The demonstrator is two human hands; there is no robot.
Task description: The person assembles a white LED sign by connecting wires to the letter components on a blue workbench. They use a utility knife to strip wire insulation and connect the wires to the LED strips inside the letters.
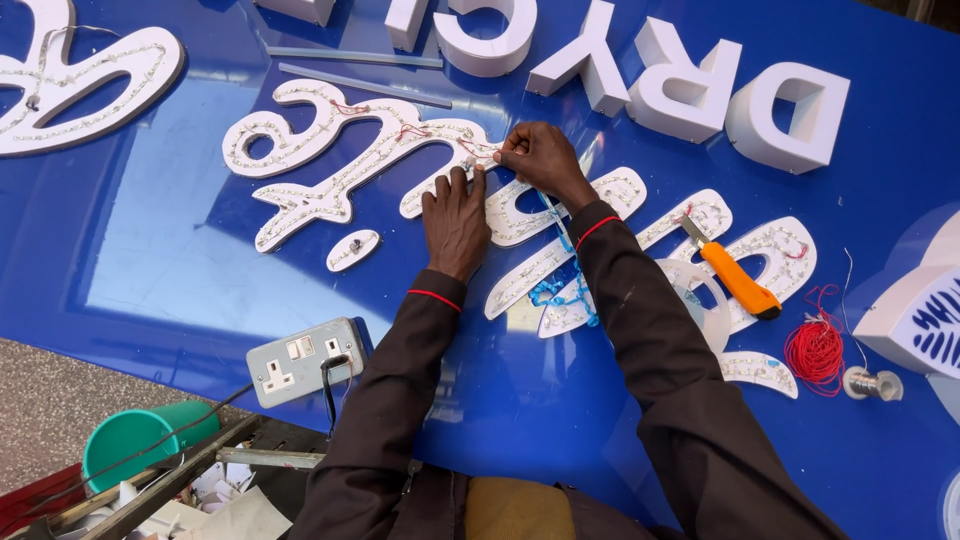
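The sign board [170, 250] is glossy deep blue. The flat script letters [330, 150] on it are white, dotted with rows of small pale lights and crossed by thin red wires. The block letters [690, 90] at the far side are plain white. A utility knife [738, 283] to the right is orange, beside a coil of red wire [815, 350]. The socket box [305, 362] at the near left is grey, its plug lead black. The bucket [135, 435] is green. Both sleeves are dark brown with a red band at each cuff.
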